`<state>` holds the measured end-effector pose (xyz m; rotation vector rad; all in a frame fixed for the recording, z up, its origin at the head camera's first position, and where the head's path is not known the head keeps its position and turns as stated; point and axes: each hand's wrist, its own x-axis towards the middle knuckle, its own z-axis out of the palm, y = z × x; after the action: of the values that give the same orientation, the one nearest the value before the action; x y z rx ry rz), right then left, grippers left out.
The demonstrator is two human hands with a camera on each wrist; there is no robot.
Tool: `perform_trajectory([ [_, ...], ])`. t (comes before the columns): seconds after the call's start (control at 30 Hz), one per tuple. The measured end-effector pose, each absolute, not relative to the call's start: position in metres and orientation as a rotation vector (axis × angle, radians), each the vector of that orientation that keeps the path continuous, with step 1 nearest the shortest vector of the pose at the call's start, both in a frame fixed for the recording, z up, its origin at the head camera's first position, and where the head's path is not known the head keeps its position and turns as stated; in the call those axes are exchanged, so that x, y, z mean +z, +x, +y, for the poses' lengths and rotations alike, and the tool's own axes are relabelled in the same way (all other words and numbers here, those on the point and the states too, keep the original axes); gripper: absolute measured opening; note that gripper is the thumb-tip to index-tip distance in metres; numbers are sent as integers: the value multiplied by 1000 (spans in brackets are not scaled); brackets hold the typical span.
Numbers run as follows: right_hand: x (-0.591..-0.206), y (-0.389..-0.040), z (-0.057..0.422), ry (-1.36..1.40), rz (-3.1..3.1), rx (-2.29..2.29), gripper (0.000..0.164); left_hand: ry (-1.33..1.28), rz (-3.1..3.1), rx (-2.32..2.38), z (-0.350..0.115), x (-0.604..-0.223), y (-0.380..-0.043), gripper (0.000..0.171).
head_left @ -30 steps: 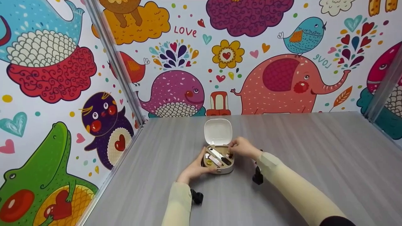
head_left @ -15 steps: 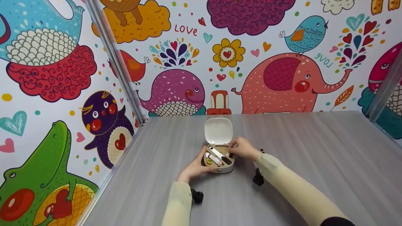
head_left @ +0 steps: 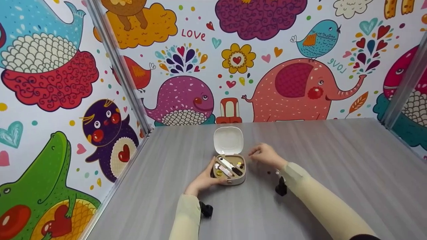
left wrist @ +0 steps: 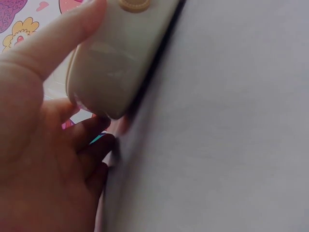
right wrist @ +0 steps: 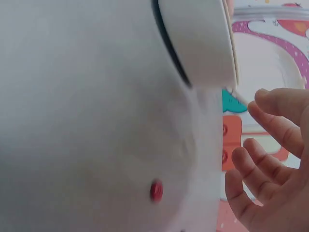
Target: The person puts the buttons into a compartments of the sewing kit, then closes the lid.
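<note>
A small cream case (head_left: 237,181) stands on the table with its white lid (head_left: 228,140) raised. My left hand (head_left: 202,181) holds it from the left, thumb at the front, fingers round the side; the left wrist view shows the case's wall (left wrist: 108,67) between thumb and fingers. Inside lie a white-and-black stick-like item (head_left: 231,166), a pink-and-white slim piece (head_left: 225,171), a yellow-green round piece (head_left: 219,173) and tiny bits (head_left: 240,165) in the right compartment. My right hand (head_left: 267,156) is just right of the case, apart from it, fingers loosely bent around nothing visible.
A small red piece (right wrist: 156,190) lies on the grey table (head_left: 320,160), with a whitish bit (head_left: 277,172) by the right wrist. Patterned walls (head_left: 186,96) close off the back and left. Black wrist cameras (head_left: 281,186) hang under the forearms.
My right hand has come out of the case's right compartment and moved off to the right, uncovering the tiny bits there. The left hand keeps its hold on the case.
</note>
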<state>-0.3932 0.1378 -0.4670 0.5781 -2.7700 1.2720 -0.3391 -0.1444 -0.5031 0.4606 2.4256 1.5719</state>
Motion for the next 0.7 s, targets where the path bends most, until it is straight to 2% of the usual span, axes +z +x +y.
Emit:
perform_trajectory([
  [0.33,-476,-385,196,494,-2832,1407,20,498,2415,1583,-145,-504,-338,114],
  [0.7,-488,-372,230,447,-2838,1252,15,488,2427,1576,-143,-505,-341,112],
])
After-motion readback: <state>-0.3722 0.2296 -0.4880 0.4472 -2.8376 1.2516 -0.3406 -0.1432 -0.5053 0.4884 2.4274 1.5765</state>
